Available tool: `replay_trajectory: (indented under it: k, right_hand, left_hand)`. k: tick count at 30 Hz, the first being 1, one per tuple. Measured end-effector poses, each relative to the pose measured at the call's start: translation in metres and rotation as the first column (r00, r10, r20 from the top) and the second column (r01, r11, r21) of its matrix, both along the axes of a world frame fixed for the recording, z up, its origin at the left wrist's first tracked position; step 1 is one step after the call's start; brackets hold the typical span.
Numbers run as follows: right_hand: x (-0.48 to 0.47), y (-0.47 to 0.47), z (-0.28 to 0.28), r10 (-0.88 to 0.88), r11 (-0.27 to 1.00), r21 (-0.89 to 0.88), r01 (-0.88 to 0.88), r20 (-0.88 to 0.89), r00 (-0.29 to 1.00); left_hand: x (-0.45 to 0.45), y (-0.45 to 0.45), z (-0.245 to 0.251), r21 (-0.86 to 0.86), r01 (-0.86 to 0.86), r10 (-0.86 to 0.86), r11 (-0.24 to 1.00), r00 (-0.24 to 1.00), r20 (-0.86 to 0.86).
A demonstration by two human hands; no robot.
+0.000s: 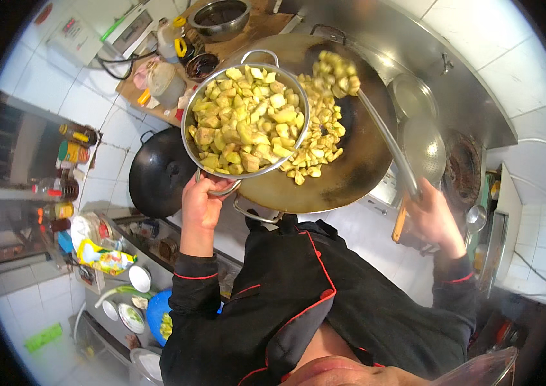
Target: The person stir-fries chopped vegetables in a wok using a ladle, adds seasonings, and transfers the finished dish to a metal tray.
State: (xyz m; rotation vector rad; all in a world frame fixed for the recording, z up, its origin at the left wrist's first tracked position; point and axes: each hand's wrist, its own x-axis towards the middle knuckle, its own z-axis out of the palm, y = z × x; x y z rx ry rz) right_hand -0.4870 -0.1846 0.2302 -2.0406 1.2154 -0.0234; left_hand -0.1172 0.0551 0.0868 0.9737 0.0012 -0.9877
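Note:
My left hand (202, 205) grips the lower loop handle of a round metal pan (186, 140) heaped with chopped yellow-green vegetable pieces (249, 123). This pan is over the left side of a large wok (350, 178). More of the pieces (319, 144) lie in the wok beside the pan's right rim. On the right, my right hand (429, 212) is closed round the long handle of a metal ladle (389, 135), which has a wooden end. The ladle's bowl, hidden under a load of pieces (335, 75), is above the wok's upper part.
A second black wok (159, 173) stands at the left. Sauce bottles, a dark bowl (201, 66) and a metal pot (220, 19) sit on the wooden board behind. To the right are a perforated strainer (425, 149) and a round burner (461, 169). A blue basin (157, 313) is at lower left.

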Motion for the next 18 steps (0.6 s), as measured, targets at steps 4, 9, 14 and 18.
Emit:
replay_trajectory:
  k: [4,9,14,18]
  right_hand:
    - [-0.014,-0.069,-0.059,0.081,0.774,-0.577,-0.260,-0.317,0.945]
    - [0.000,-0.101,-0.042,0.166,0.885,-0.432,-0.175,-0.059,0.984]
    - [0.032,-0.116,-0.049,-0.147,0.979,0.175,0.109,0.227,0.963]
    - [0.058,-0.161,-0.131,-0.386,0.806,0.562,0.182,0.267,0.883]
  left_hand:
    - [-0.013,-0.007,0.008,0.007,-0.043,0.042,0.999,0.999,0.026]
    - [-0.028,-0.011,0.024,0.019,-0.145,0.145,0.989,0.989,0.015]
    - [-0.035,-0.001,0.007,0.017,-0.265,0.266,0.964,0.961,-0.077]
    - [-0.031,0.018,-0.016,0.034,-0.438,0.439,0.898,0.896,-0.061]
